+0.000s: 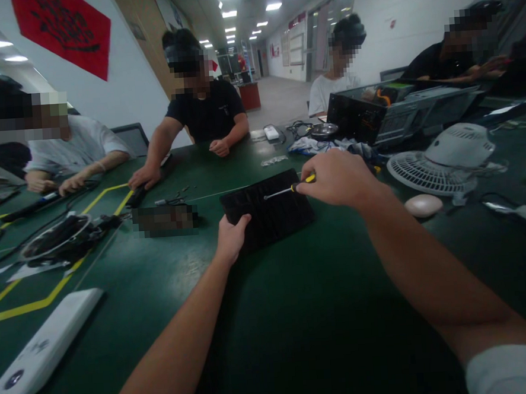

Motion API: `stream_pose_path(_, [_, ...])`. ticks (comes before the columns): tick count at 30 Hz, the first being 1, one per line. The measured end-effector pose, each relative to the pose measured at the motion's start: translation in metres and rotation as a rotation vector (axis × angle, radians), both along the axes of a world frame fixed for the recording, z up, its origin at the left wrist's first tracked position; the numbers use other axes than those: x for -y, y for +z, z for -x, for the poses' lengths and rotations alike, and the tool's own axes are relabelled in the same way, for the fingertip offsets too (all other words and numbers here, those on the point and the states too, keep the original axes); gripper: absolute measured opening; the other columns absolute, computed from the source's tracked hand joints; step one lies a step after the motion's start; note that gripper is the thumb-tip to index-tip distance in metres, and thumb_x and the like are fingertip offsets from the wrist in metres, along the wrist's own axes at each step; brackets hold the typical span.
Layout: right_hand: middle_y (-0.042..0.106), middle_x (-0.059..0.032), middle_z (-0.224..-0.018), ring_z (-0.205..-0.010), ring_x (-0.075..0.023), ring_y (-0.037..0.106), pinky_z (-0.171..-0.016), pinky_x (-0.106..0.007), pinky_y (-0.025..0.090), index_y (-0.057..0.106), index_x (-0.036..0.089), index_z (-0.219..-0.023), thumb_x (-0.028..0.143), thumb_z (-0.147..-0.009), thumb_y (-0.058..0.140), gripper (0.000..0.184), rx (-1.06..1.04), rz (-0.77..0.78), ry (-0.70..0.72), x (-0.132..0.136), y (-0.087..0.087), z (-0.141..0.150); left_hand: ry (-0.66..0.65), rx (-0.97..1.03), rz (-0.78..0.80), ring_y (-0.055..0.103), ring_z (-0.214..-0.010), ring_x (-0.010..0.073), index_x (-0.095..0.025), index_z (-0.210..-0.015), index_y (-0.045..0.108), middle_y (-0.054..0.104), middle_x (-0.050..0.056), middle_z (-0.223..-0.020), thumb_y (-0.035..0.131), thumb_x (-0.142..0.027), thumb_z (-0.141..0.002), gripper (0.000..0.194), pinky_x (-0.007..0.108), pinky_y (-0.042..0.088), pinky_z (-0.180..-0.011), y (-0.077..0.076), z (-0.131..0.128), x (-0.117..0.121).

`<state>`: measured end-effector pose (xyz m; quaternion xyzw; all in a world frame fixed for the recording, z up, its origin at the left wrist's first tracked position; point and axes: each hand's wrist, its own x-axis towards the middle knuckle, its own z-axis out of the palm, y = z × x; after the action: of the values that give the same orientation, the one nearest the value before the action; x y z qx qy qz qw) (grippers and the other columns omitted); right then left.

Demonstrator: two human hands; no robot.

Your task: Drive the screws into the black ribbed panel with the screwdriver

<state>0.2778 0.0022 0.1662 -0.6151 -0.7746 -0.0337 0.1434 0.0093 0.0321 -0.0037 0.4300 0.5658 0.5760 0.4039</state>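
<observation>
A flat black rectangular device (270,211) lies on the dark green table (297,314) in front of me. My left hand (230,237) grips its near left corner with the fingers curled over the edge. My right hand (335,177) is closed round a small screwdriver (289,189) with a yellow and black handle. Its metal shaft points left, with the tip over the top face of the device.
A white fan (443,162) lies to the right, with a pale oval object (423,205) beside it. An open computer case (391,112) stands behind. A white power strip (40,350) lies near left. Cables (64,236) and yellow tape lines are at left. Several people sit round the table.
</observation>
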Motion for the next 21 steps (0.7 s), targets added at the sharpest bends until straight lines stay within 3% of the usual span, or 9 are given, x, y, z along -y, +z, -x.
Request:
stream_pose_path(6, [0.083,-0.0198,-0.107,-0.108,-0.0387,0.075,-0.087,-0.047,0.057,0.086,0.019,-0.103,0.051,-0.099,0.057,0.043,0.108,0.089,-0.018,0.0,-0.002,0.003,-0.001,0.002,0.018,0.076,-0.098,0.0292,-0.018,-0.103,0.074,0.08,0.01,-0.105,0.088,-0.036,-0.068,0.042,0.048,0.06,-0.1,0.001,0.0,0.001])
stream_pose_path(10, [0.081,-0.026,-0.115,-0.113,-0.0417,0.075,-0.089,-0.05,0.057,0.084,0.013,-0.112,0.049,-0.106,0.044,0.054,0.181,0.177,-0.027,-0.003,-0.004,0.003,-0.008,-0.018,-0.006,0.076,-0.1,0.0298,-0.018,-0.104,0.074,0.08,0.01,-0.106,0.087,-0.036,-0.068,0.042,0.048,0.059,-0.1,0.002,0.0,0.002])
stream_pose_path(13, [0.082,-0.0226,-0.112,-0.109,-0.0384,0.076,-0.086,-0.046,0.056,0.083,0.016,-0.111,0.052,-0.107,0.043,0.055,0.183,0.23,0.017,-0.004,-0.002,0.0,-0.003,-0.014,-0.009,0.076,-0.098,0.0293,-0.018,-0.103,0.074,0.08,0.01,-0.105,0.087,-0.036,-0.069,0.041,0.048,0.059,-0.101,0.003,-0.001,0.003])
stream_pose_path(16, [0.082,-0.0151,-0.105,-0.099,-0.0336,0.075,-0.076,-0.04,0.052,0.081,0.021,-0.11,0.058,-0.096,0.063,0.044,0.136,0.259,0.068,-0.004,0.0,-0.008,-0.003,0.007,0.011,0.077,-0.099,0.0298,-0.019,-0.104,0.073,0.08,0.01,-0.104,0.088,-0.035,-0.068,0.041,0.049,0.06,-0.1,0.004,-0.001,0.003])
stream_pose_path(18, [0.081,-0.0117,-0.102,-0.092,-0.03,0.074,-0.072,-0.037,0.048,0.078,0.022,-0.112,0.047,-0.088,0.073,0.035,0.11,0.232,0.096,-0.005,0.002,-0.014,-0.005,0.011,0.011,0.077,-0.1,0.0305,-0.019,-0.103,0.073,0.08,0.01,-0.104,0.088,-0.034,-0.068,0.042,0.049,0.06,-0.1,0.004,-0.002,0.004])
stream_pose_path(21, [0.08,-0.011,-0.102,-0.091,-0.0279,0.072,-0.072,-0.036,0.046,0.077,0.02,-0.109,0.031,-0.086,0.069,0.027,0.087,0.15,0.122,-0.006,0.003,-0.02,-0.004,0.006,-0.001,0.076,-0.1,0.0307,-0.018,-0.103,0.073,0.08,0.01,-0.104,0.088,-0.036,-0.067,0.042,0.049,0.06,-0.1,0.005,-0.002,0.003])
